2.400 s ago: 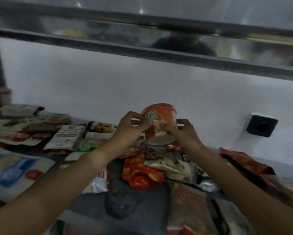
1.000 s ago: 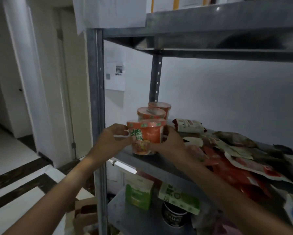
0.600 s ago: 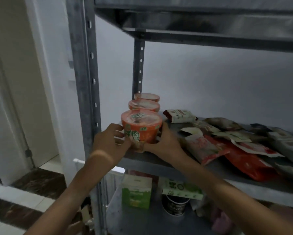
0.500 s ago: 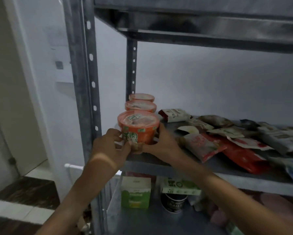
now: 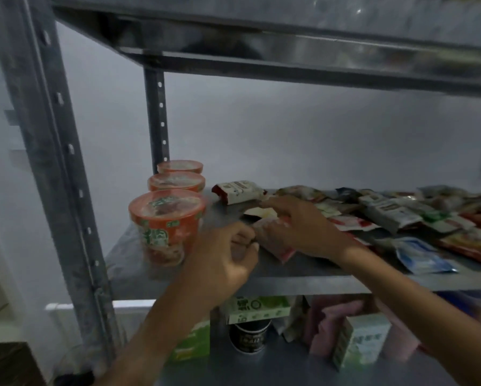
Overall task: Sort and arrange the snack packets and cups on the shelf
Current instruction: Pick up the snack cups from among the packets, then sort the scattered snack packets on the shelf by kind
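Three orange noodle cups stand in a row at the left end of the grey metal shelf (image 5: 131,266): the front cup (image 5: 164,227), the middle cup (image 5: 176,181) and the back cup (image 5: 180,166). No hand touches them. My right hand (image 5: 300,227) lies with straight fingers over a pink-red snack packet (image 5: 274,242) just right of the cups. My left hand (image 5: 225,254) hovers with loosely curled fingers at that packet's left corner, with nothing visible inside them. Several more packets spread across the shelf to the right, among them a white-and-red packet (image 5: 238,190) and a blue-white packet (image 5: 420,254).
A perforated steel post (image 5: 53,162) stands left of the cups and the upper shelf (image 5: 289,51) hangs low overhead. On the lower shelf sit a green-white box (image 5: 257,309), a dark cup (image 5: 249,337) and a pale carton (image 5: 359,341).
Both hands carried the orange cup to the shelf's left end, set it down in front of the other two and let go. They have since moved right to the pink-red packet.
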